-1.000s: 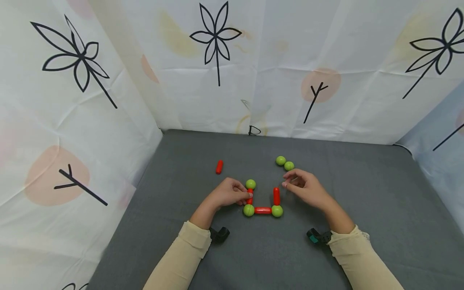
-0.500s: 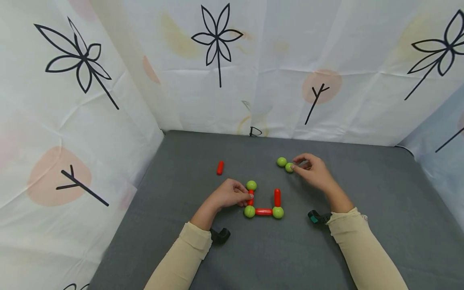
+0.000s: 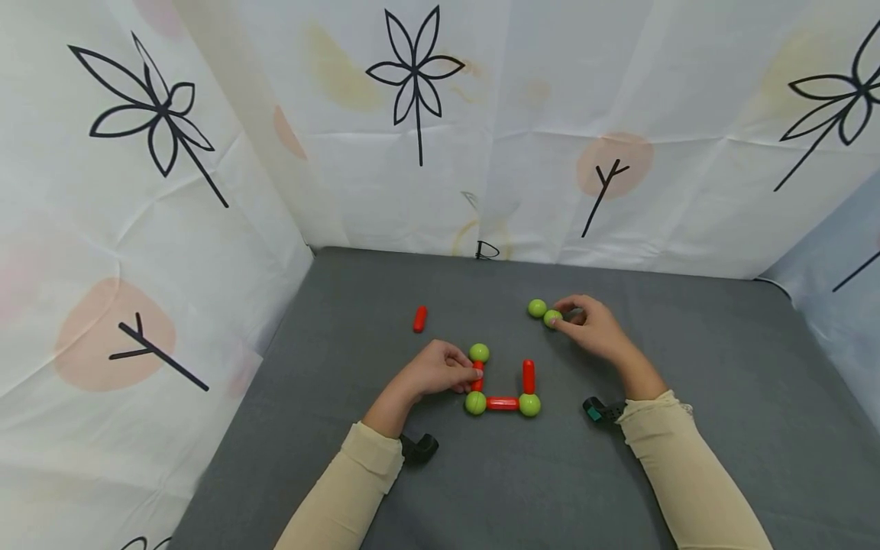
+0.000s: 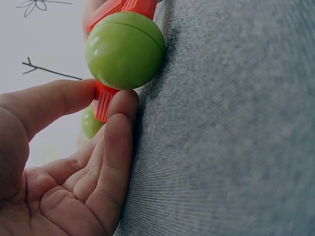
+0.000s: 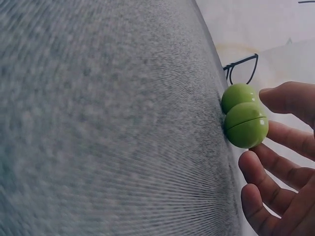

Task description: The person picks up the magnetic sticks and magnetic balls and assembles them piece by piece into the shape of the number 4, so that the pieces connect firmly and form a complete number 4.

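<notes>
In the head view, red rods and green balls form a U-shaped frame. My left hand pinches its left red rod between thumb and fingers, close to the near-left green ball. A far-left green ball caps that rod. A bottom red rod leads to the near-right green ball, from which a right red rod extends with a bare far end. Farther back, my right hand has its thumb and fingers around a loose green ball. Another green ball sits against it.
A loose red rod lies beyond my left hand on the grey tabletop. White patterned cloth stands behind the table and along its sides. Dark camera mounts sit at my wrists.
My right hand has moved away and slightly right from beside the frame to the loose green balls, its fingers now around the nearer one. My left hand has kept its grip on the red rod.
</notes>
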The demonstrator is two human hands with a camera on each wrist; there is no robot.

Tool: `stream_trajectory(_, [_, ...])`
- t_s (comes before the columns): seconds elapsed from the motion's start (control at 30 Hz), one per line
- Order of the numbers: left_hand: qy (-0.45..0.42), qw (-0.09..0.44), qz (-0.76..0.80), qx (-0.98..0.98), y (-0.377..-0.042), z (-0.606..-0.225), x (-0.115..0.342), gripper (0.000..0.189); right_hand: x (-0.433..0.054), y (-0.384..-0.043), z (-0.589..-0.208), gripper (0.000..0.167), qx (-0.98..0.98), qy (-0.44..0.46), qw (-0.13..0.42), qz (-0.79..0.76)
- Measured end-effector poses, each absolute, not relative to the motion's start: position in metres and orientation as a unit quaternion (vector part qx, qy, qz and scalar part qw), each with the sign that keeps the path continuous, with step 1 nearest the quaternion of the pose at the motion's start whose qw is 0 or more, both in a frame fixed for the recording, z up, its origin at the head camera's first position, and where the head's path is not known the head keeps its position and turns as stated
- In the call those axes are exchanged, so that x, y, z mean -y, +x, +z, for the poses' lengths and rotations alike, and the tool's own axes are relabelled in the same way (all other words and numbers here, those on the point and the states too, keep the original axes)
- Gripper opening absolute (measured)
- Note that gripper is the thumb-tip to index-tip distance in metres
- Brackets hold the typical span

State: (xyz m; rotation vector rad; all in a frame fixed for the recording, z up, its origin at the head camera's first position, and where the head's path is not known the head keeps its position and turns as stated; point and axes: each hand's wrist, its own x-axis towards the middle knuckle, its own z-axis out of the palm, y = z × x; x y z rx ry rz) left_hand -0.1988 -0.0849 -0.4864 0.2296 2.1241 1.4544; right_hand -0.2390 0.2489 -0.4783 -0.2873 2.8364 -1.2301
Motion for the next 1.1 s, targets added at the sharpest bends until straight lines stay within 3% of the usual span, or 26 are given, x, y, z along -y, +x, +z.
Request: stream_trajectory(1.1, [0.087,0.273,0.542,-0.79,-0.2,-0.489,0.086,0.019,-0.254,-0.23,-0.473,0.035,-0.914,-0.089,-0.01,-0.395])
